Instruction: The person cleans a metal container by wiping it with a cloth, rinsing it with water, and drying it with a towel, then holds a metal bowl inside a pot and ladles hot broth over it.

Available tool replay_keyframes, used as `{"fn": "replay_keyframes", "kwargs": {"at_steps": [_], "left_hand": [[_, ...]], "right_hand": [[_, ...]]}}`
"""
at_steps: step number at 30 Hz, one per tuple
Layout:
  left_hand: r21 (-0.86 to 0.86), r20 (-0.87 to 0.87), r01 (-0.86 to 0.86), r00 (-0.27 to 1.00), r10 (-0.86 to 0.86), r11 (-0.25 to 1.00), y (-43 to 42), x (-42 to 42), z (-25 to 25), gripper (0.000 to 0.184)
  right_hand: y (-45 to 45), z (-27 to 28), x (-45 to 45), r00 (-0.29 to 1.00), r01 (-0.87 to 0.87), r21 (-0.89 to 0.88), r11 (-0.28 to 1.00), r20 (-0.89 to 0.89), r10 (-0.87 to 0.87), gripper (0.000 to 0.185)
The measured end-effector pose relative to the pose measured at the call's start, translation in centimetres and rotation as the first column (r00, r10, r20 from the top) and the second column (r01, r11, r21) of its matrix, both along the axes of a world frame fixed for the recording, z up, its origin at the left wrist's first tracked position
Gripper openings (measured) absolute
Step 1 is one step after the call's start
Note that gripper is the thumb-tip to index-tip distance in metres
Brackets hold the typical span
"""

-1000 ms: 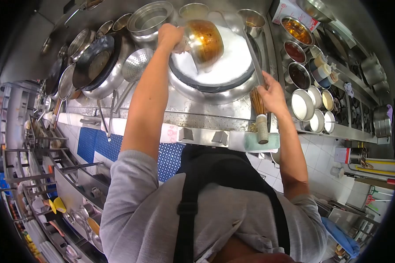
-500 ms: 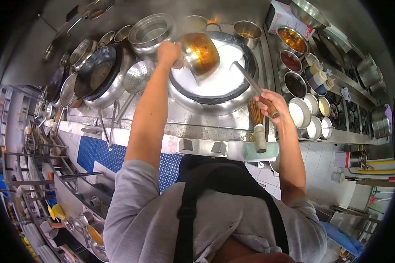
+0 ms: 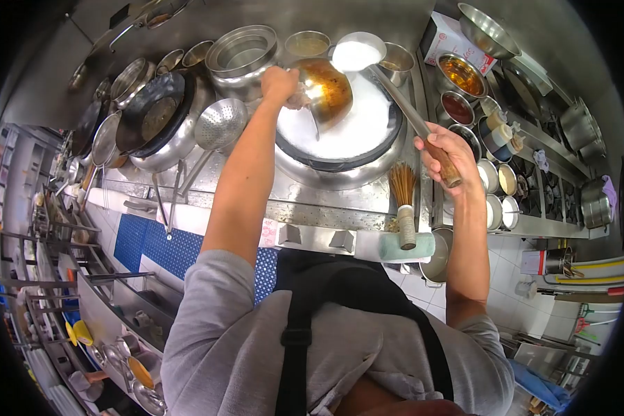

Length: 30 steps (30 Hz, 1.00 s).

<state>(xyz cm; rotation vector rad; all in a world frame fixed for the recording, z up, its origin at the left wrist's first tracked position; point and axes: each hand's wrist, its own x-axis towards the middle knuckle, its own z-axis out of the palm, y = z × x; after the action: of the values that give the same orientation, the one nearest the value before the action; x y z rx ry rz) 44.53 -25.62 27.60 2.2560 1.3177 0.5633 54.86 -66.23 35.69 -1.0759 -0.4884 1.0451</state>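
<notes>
My left hand (image 3: 282,87) is closed with a cloth round the near edge of a tilted metal pan with a browned underside (image 3: 324,93). That pan is over the white, foamy liquid (image 3: 367,125) in a large black-rimmed wok (image 3: 336,165). Wrapped round the wooden handle of a ladle, my right hand (image 3: 448,158) is to the right of the wok. The ladle's bowl (image 3: 358,53) is raised at the wok's far edge and holds white liquid. A bamboo brush (image 3: 403,201) lies on the stove edge, left of my right hand.
A perforated skimmer (image 3: 220,125) and a dark wok (image 3: 156,114) are on the left. Nested metal pots (image 3: 241,53) stand behind my left hand. Bowls of sauce (image 3: 462,75) and squeeze bottles (image 3: 498,133) line the right shelf. A green cloth (image 3: 416,247) lies on the front edge.
The ladle dipped into the white liquid, then rose with some to the far side of the wok. My right hand turned palm up on its handle. The browned pan stays tilted over the wok.
</notes>
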Motion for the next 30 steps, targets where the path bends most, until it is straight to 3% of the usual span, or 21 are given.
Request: {"fn": "replay_keyframes", "kwargs": {"at_steps": [8,16,25,30], "left_hand": [[0.022,0.014,0.016,1.0,-0.016,1.0,0.3,0.6,-0.3,0.051],[0.037,-0.029,0.008,1.0,-0.007,0.999,0.1,1.1,0.3,0.051],[0.017,-0.074,0.02,0.997,-0.019,1.0,-0.4,0.6,1.1,0.05],[0.052,-0.092,-0.001,0.996,0.005,0.999,-0.1,0.1,1.3,0.049]], "right_hand": [[0.9,-0.2,-2.0,0.989,0.015,-0.063,0.998,0.149,-0.005,0.046],[0.4,-1.1,-4.9,0.911,0.04,-0.162,0.986,0.41,0.031,0.057],[-0.8,-8.1,-3.9,0.735,0.313,-0.247,0.917,0.674,-0.07,0.064],[-1.1,-11.0,-2.2,0.593,0.44,-0.338,0.832,0.805,0.014,0.065]]}}
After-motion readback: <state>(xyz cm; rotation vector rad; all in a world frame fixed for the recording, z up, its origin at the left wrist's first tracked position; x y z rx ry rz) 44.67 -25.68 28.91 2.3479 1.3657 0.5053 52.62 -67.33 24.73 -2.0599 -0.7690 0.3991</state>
